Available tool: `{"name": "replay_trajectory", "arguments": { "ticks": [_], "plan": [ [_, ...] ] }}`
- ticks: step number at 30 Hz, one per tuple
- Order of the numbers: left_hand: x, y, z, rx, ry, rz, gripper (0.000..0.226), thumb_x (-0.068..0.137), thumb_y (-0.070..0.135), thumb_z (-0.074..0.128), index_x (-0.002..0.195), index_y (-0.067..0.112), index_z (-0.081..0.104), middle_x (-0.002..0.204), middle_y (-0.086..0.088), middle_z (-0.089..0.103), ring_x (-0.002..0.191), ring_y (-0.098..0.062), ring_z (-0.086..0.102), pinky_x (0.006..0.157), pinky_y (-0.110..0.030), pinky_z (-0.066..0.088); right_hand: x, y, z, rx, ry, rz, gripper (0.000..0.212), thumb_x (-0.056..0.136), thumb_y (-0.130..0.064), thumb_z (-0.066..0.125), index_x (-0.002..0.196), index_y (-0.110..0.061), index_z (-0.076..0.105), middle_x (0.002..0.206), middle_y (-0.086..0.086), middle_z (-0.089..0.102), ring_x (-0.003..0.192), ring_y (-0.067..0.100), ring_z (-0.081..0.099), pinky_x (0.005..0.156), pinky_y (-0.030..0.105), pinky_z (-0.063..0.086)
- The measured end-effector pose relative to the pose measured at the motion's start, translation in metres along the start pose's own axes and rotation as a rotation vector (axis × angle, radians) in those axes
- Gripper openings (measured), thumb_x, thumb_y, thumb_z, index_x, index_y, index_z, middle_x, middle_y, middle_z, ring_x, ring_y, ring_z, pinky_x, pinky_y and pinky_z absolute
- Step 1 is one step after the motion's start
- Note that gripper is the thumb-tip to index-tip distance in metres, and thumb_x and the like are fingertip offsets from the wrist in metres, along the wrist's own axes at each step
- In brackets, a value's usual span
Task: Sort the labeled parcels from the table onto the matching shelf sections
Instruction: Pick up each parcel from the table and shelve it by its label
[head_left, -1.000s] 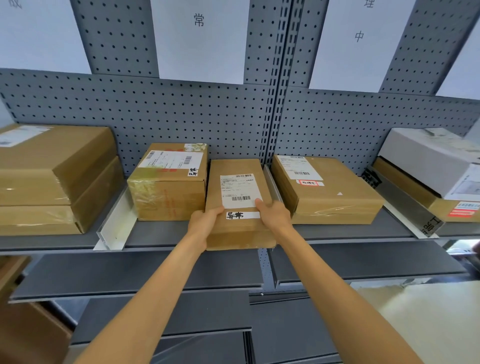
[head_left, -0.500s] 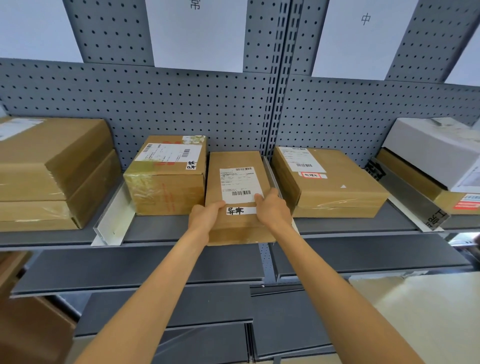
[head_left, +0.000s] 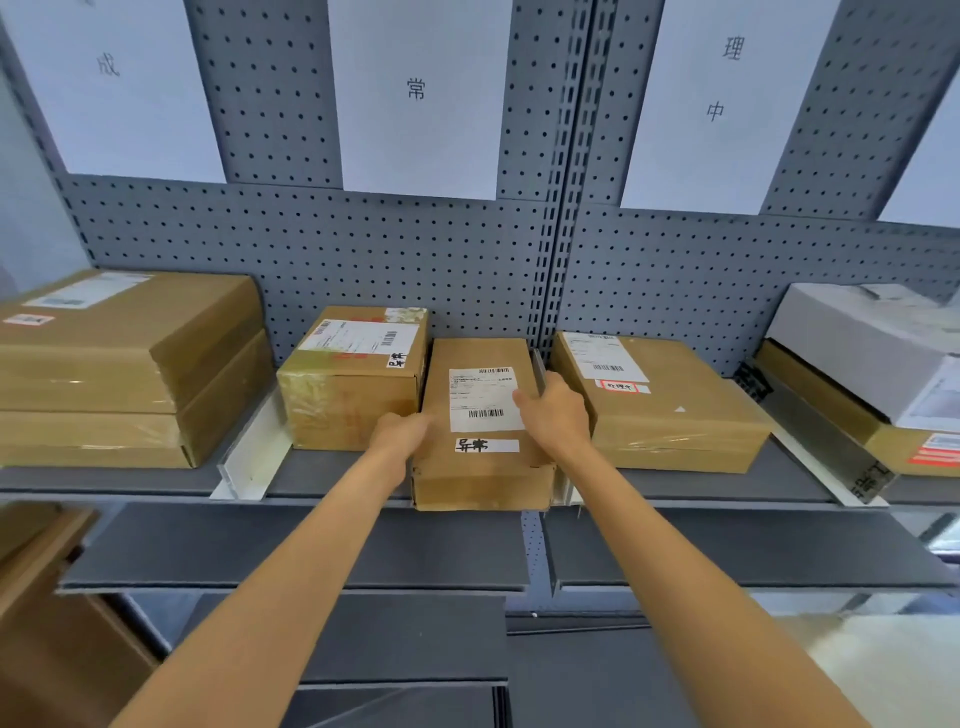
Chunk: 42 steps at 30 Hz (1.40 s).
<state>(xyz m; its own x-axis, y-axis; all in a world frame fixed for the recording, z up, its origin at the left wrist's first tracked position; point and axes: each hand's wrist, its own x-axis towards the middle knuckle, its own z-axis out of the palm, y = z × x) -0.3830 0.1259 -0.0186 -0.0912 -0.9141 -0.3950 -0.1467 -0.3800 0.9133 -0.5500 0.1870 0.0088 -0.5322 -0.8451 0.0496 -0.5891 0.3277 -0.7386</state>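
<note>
So I'm holding a narrow brown cardboard parcel with both hands: left hand gripping its left edge, right hand gripping its right edge. It's sitting on the grey metal shelf, front end poking over the lip. Counting six other boxes up there: five brown, one white. Three paper signs are hanging on the pegboard.

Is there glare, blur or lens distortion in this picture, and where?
Head view: wide-angle bending curves the shelf edge; tape on the parcel right of the hands glints; the held parcel has a readable barcode, small print blurred; lighting even, shadows soft.
</note>
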Motion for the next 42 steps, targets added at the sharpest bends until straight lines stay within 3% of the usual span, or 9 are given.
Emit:
{"name": "replay_trajectory", "arguments": {
  "ticks": [2, 5, 8, 11, 16, 22, 29, 37, 42],
  "plan": [
    [-0.001, 0.008, -0.006, 0.022, 0.011, 0.029, 0.037, 0.082, 0.021, 0.069, 0.113, 0.004, 0.060, 0.111, -0.006, 0.066, 0.103, -0.024, 0.060, 0.093, -0.035, 0.049, 0.002, -0.009, -0.008, -0.018, -0.015, -0.036, 0.041, 0.098, -0.034, 0.052, 0.128, -0.006, 0.049, 0.124, 0.012, 0.060, 0.104, 0.028, 0.058, 0.077, 0.032, 0.044],
    [-0.014, 0.027, -0.013, 0.044, 0.098, 0.100, 0.027, 0.087, 0.018, 0.065, 0.112, 0.010, 0.058, 0.111, -0.004, 0.060, 0.105, -0.022, 0.055, 0.093, -0.033, 0.045, 0.003, -0.026, -0.022, -0.032, -0.033, -0.134, 0.051, 0.097, -0.037, 0.052, 0.139, -0.008, 0.044, 0.134, 0.012, 0.055, 0.115, 0.029, 0.055, 0.083, 0.032, 0.042],
    [-0.029, 0.050, -0.025, 0.123, 0.189, 0.241, 0.037, 0.092, 0.017, 0.060, 0.127, 0.014, 0.051, 0.123, 0.002, 0.054, 0.115, -0.020, 0.050, 0.092, -0.030, 0.041, -0.002, -0.050, -0.036, -0.036, -0.063, -0.237, 0.060, 0.097, -0.036, 0.052, 0.148, -0.011, 0.033, 0.144, 0.012, 0.047, 0.121, 0.027, 0.053, 0.090, 0.033, 0.043],
    [-0.049, 0.068, -0.045, 0.349, 0.326, 0.386, 0.057, 0.091, 0.026, 0.061, 0.142, 0.009, 0.042, 0.144, -0.008, 0.047, 0.130, -0.025, 0.044, 0.101, -0.032, 0.038, -0.010, -0.074, -0.043, -0.087, -0.053, -0.388, 0.059, 0.097, -0.034, 0.054, 0.148, -0.013, 0.034, 0.139, 0.012, 0.052, 0.106, 0.027, 0.061, 0.086, 0.034, 0.048],
    [-0.084, 0.079, -0.094, 0.722, 0.471, 0.655, 0.061, 0.089, 0.027, 0.064, 0.142, 0.008, 0.042, 0.142, -0.010, 0.049, 0.128, -0.026, 0.047, 0.102, -0.036, 0.039, -0.031, -0.114, -0.038, -0.315, -0.032, -0.644, 0.057, 0.097, -0.030, 0.053, 0.148, -0.015, 0.032, 0.147, 0.008, 0.044, 0.133, 0.027, 0.039, 0.096, 0.042, 0.044],
    [-0.119, 0.061, -0.168, 1.070, 0.550, 0.774, 0.059, 0.089, 0.027, 0.063, 0.140, 0.008, 0.042, 0.139, -0.013, 0.048, 0.128, -0.028, 0.041, 0.103, -0.035, 0.036, -0.071, -0.166, -0.010, -0.557, 0.004, -0.905, 0.060, 0.098, -0.029, 0.051, 0.151, -0.013, 0.026, 0.149, 0.007, 0.040, 0.137, 0.026, 0.034, 0.102, 0.037, 0.038],
    [-0.168, 0.027, -0.293, 1.256, 0.663, 0.672, 0.068, 0.090, 0.029, 0.060, 0.147, 0.012, 0.029, 0.151, -0.009, 0.035, 0.136, -0.029, 0.034, 0.109, -0.040, 0.033, -0.150, -0.241, 0.064, -0.541, -0.025, -1.131, 0.064, 0.095, -0.029, 0.057, 0.150, -0.012, 0.029, 0.153, 0.008, 0.033, 0.143, 0.025, 0.025, 0.116, 0.035, 0.020],
    [-0.235, -0.052, -0.471, 1.147, 0.820, 0.395, 0.058, 0.094, 0.029, 0.056, 0.144, 0.008, 0.036, 0.145, -0.011, 0.041, 0.133, -0.029, 0.036, 0.101, -0.044, 0.041, -0.265, -0.321, 0.180, -0.524, -0.196, -1.307, 0.068, 0.091, -0.029, 0.061, 0.149, -0.013, 0.029, 0.150, 0.008, 0.036, 0.136, 0.027, 0.032, 0.106, 0.037, 0.033],
    [-0.288, -0.105, -0.561, 1.150, 0.930, 0.263, 0.050, 0.092, 0.026, 0.058, 0.137, 0.007, 0.044, 0.138, -0.011, 0.046, 0.129, -0.030, 0.038, 0.099, -0.041, 0.042, -0.336, -0.362, 0.247, -0.517, -0.285, -1.400, 0.073, 0.093, -0.030, 0.060, 0.152, -0.013, 0.022, 0.156, 0.010, 0.025, 0.142, 0.028, 0.025, 0.110, 0.038, 0.029]
  ]
}}
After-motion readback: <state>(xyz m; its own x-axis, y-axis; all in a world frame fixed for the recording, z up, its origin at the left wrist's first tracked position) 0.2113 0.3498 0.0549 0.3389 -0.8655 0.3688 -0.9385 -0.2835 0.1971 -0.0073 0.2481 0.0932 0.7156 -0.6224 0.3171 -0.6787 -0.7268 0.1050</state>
